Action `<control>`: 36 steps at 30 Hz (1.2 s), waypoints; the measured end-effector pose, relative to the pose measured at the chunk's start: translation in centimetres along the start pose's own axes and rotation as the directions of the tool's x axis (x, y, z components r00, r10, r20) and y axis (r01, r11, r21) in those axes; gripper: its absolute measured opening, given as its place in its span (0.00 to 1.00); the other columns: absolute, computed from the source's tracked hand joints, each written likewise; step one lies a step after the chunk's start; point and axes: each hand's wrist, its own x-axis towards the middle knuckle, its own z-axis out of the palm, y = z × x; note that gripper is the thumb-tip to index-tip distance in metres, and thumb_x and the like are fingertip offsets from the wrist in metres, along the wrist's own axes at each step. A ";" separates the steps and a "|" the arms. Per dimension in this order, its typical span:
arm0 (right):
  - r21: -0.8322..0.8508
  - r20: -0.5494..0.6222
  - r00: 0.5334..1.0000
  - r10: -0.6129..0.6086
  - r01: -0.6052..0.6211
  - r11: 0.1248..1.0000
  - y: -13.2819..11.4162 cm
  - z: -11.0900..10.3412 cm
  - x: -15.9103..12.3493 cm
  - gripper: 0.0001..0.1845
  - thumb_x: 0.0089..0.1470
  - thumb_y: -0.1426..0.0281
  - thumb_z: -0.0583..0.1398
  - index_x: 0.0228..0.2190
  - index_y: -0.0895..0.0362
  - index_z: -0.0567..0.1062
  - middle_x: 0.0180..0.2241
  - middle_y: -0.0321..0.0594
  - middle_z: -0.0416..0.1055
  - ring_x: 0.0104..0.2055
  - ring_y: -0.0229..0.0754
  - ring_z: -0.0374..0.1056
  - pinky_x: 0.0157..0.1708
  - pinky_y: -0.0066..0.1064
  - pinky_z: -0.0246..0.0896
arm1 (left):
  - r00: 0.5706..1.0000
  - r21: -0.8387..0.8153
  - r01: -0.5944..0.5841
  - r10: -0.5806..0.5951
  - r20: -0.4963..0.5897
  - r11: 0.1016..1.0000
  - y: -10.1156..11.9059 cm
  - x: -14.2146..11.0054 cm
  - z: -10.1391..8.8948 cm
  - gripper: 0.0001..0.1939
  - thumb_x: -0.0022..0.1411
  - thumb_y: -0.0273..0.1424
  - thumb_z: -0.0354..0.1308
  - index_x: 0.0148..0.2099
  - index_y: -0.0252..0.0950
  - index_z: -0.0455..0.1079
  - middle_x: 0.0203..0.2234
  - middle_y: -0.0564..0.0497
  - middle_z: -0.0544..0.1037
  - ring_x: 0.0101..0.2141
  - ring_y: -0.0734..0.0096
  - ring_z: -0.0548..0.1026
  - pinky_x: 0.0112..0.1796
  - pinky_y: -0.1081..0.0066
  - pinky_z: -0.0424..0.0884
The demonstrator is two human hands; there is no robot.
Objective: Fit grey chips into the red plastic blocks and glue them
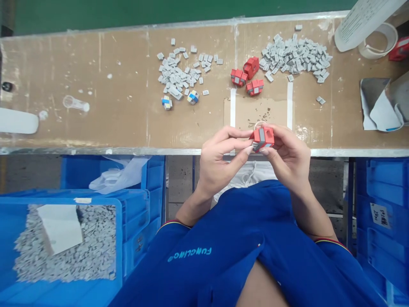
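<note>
The left hand and the right hand pinch a red block between thumbs and fingers, one on each side, over the near edge of the bench. Beyond them, two white strips run across the brown, scuffed bench covering, with dark flecks between them. Three red pieces stand near the strips' far ends. To their right is a heap of grey tiles; to their left lies a looser scatter, with two small blue-striped blocks at its near side. A clear plastic piece lies well apart at left.

Green floor shows past the bench. Below it at left, a blue crate holds many grey bits under a white card; more blue crates stand at right.

Fingers cover part of the red block, and a pale ring shape behind it is hard to make out. The frame cuts off a pale container beside a tape roll, and a white object at left. The crate label is too blurred to read.
</note>
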 end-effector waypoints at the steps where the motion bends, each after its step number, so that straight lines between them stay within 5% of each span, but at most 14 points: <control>1: 0.005 0.002 1.000 0.015 -0.015 1.000 0.1 0.0 0.1 0.22 0.67 0.59 0.65 0.59 0.48 0.77 0.58 0.45 0.75 0.56 0.49 0.78 0.60 0.46 0.77 | 1.000 -0.002 0.013 -0.013 0.015 1.000 0.0 0.0 -0.1 0.07 0.66 0.28 0.69 0.45 0.45 0.85 0.45 0.50 0.86 0.46 0.66 0.84 0.49 0.63 0.81; 9: 0.008 0.039 0.998 0.051 -0.051 0.999 -0.4 -0.3 0.7 0.23 0.65 0.55 0.66 0.56 0.52 0.78 0.55 0.47 0.77 0.55 0.50 0.78 0.57 0.43 0.79 | 0.988 -0.092 0.134 -0.126 0.089 0.987 -0.3 0.1 -0.2 0.04 0.67 0.31 0.68 0.43 0.43 0.85 0.50 0.46 0.87 0.50 0.59 0.85 0.54 0.57 0.80; 24: -0.101 0.047 0.998 0.040 -0.036 0.994 -0.7 -0.8 1.0 0.25 0.63 0.49 0.66 0.51 0.54 0.81 0.50 0.48 0.81 0.48 0.49 0.80 0.51 0.42 0.81 | 0.994 -0.087 0.107 -0.106 0.019 0.991 -1.1 -0.6 0.9 0.04 0.65 0.27 0.69 0.41 0.41 0.84 0.44 0.48 0.88 0.44 0.65 0.85 0.47 0.65 0.80; 36: 0.131 0.085 0.967 0.239 -0.249 0.960 -0.4 -1.2 1.6 0.24 0.61 0.53 0.69 0.51 0.54 0.81 0.47 0.45 0.84 0.47 0.46 0.81 0.48 0.39 0.81 | 0.956 -0.182 0.291 -0.279 0.088 0.939 -0.9 0.1 0.8 0.03 0.66 0.32 0.69 0.41 0.42 0.85 0.46 0.47 0.88 0.49 0.61 0.85 0.55 0.58 0.78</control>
